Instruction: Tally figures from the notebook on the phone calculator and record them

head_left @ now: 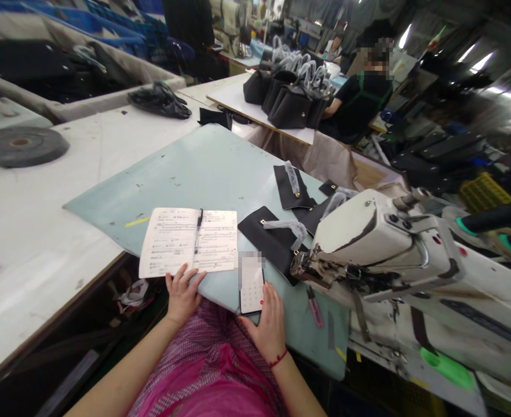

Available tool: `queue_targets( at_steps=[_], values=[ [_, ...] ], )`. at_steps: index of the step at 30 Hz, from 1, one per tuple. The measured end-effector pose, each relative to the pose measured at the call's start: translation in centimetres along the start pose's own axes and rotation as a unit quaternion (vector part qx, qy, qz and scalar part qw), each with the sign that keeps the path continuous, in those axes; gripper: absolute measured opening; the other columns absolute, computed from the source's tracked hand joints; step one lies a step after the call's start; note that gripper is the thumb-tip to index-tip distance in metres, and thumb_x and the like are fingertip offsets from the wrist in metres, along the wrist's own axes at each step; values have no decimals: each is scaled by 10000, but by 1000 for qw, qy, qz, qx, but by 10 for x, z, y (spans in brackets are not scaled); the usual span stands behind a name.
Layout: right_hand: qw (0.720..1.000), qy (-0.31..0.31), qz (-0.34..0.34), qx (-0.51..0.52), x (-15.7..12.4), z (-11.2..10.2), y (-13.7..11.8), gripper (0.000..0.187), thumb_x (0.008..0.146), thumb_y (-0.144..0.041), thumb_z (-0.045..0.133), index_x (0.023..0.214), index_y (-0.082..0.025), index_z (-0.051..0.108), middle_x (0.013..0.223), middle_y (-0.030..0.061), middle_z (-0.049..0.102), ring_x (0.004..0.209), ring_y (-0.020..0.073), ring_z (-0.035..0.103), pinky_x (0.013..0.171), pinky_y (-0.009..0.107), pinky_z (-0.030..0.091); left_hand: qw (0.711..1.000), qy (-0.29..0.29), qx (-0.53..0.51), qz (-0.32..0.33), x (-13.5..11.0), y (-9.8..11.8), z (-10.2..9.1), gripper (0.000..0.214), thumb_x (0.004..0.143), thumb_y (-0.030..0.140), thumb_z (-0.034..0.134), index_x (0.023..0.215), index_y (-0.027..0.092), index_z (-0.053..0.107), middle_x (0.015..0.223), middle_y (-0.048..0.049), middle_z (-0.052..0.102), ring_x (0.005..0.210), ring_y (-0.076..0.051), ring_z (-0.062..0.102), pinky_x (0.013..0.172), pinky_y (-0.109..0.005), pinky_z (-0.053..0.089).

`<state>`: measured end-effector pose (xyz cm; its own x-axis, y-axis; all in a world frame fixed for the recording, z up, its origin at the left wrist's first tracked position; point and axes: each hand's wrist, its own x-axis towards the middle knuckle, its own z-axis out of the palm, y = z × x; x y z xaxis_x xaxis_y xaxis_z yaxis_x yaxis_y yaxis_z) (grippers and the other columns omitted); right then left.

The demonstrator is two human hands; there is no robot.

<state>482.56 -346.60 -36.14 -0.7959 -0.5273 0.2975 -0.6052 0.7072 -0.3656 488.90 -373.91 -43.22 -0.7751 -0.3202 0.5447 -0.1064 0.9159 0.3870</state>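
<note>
A white industrial sewing machine (368,237) sits at two o'clock on the worktop (42,243), beside a pale green board (186,174) holding black leather panels (266,237) with gold clasps. Nearer, the left hand (183,292) lies spread on an open notebook (188,243); the right hand (268,327) rests, fingers open, against a smartphone (252,284).

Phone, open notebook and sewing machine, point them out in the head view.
Smartphone (252,285), head view, on its lit screen.
Open notebook (168,243), head view, on the left page.
Sewing machine (360,231), head view, on its white casing.
</note>
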Motion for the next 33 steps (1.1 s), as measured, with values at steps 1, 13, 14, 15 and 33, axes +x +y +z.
queue_targets(
  at_steps=[1, 13, 14, 15, 33],
  values=[
    [1000, 0, 1, 1, 0, -1, 0, 951, 804, -596, 615, 1490, -87, 196, 1468, 210, 364, 1363, 336, 324, 1058, 553, 394, 1000, -1, -4, -4, 0, 0, 0, 372, 794, 224, 618, 1166, 245, 621, 1188, -104, 576, 1337, -356, 345, 1145, -636, 68],
    [1000, 1, 4, 5, 0, 0, -1, 952, 802, -597, 613, 1496, -96, 196, 1469, 209, 369, 1359, 344, 333, 1054, 559, 394, 1000, -8, -15, -12, -2, -3, 3, 396, 775, 236, 621, 1171, 261, 619, 1192, -107, 571, 1356, -349, 324, 1151, -621, 42],
    [1000, 1, 4, 5, 0, 0, -1, 952, 802, -598, 612, 1496, -96, 197, 1469, 209, 368, 1359, 345, 333, 1055, 559, 393, 1000, -7, -13, -10, -2, -3, 3, 392, 777, 233, 616, 1168, 260, 620, 1190, -107, 572, 1354, -349, 327, 1149, -623, 45],
    [1000, 0, 5, 5, 0, -1, -1, 953, 801, -599, 613, 1495, -96, 198, 1470, 208, 366, 1359, 344, 333, 1056, 559, 391, 1000, -5, -12, -11, -2, -3, 3, 388, 778, 230, 612, 1164, 258, 621, 1188, -108, 572, 1351, -349, 331, 1148, -624, 47],
    [999, -15, -19, 31, 31, -17, -4, 520, 948, -447, 427, 1398, -186, 407, 1535, 134, 257, 1406, 296, 248, 1093, 546, 324, 999, 1, -38, -10, -3, -3, 4, 426, 786, 245, 624, 1208, 292, 598, 1211, -85, 572, 1351, -346, 327, 1154, -619, 29]
  ],
)
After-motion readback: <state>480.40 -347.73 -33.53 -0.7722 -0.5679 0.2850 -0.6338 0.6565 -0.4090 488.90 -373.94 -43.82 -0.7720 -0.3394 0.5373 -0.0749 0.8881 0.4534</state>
